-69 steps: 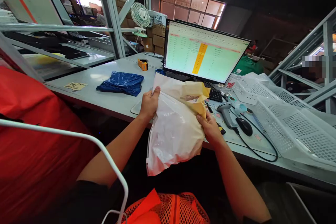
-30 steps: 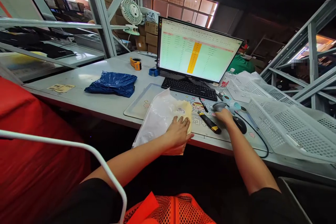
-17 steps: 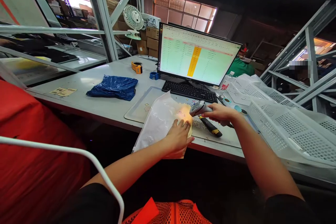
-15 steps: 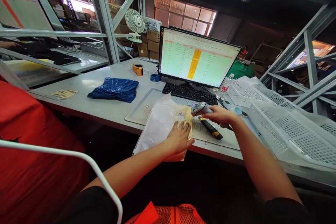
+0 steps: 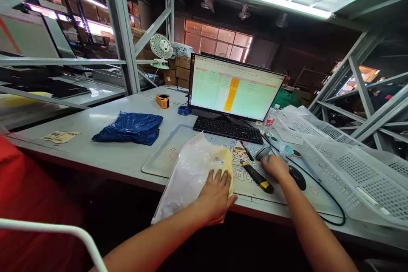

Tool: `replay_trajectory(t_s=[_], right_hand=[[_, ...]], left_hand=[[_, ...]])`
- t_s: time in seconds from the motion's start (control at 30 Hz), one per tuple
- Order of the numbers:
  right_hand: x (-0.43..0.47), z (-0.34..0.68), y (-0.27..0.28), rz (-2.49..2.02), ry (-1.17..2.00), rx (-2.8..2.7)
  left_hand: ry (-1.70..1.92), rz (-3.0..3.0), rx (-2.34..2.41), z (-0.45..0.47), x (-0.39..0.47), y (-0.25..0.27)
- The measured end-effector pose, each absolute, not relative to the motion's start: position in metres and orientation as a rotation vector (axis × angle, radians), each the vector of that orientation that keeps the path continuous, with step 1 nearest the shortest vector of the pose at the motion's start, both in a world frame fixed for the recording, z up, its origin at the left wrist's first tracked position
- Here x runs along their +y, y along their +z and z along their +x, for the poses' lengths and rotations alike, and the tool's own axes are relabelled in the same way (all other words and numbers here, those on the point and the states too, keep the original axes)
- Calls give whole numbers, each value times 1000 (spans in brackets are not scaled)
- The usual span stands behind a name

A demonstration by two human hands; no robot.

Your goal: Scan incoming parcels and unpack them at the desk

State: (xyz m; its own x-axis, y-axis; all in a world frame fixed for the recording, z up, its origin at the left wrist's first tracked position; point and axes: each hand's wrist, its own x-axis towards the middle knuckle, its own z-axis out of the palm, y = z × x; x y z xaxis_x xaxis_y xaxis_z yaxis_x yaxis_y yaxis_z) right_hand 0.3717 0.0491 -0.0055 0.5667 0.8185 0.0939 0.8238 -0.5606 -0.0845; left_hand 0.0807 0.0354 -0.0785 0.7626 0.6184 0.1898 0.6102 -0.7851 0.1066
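Note:
My left hand (image 5: 216, 193) lies flat with its fingers spread on a white plastic mailing bag (image 5: 188, 174). A yellowish flap or packet with a small printed label (image 5: 218, 161) shows at the bag's right side. The bag overhangs the table's front edge. My right hand (image 5: 276, 166) is closed around a grey barcode scanner (image 5: 263, 152), low over the desk mat (image 5: 168, 153); its fingers are partly hidden. A black and yellow utility knife (image 5: 256, 177) lies between my hands, with a dark pen-like tool (image 5: 247, 151) just behind it.
Behind the mat stand a keyboard (image 5: 228, 129) and a monitor (image 5: 236, 89). A blue plastic package (image 5: 129, 128), an orange tape roll (image 5: 162, 100) and cards (image 5: 60, 137) lie to the left. A mouse (image 5: 297, 177), a cable and white perforated baskets (image 5: 347, 178) are at the right.
My right hand has moved the scanner away from the bag's label, to the right and down towards the mat. My left hand stays on the bag. The view has tilted up slightly.

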Motion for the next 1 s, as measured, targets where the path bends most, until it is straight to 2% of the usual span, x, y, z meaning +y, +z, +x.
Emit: replay_trajectory(t_s=[0.17, 0.3, 0.4, 0.6, 1.0], right_hand=[[117, 376, 20, -2574, -237, -1512], [176, 364, 10, -2470, -115, -1754], [196, 355, -6, -2443, -154, -1773], [202, 356, -26, -2446, -116, -1842], [186, 324, -3, -2328, -85, -1885]], left_hand=[[355, 2905, 1039, 81, 36, -78], [346, 2907, 1028, 80, 38, -78], [346, 2909, 1023, 79, 39, -79], [398, 2906, 1031, 80, 38, -84], [524, 2979, 965, 77, 35, -87]])
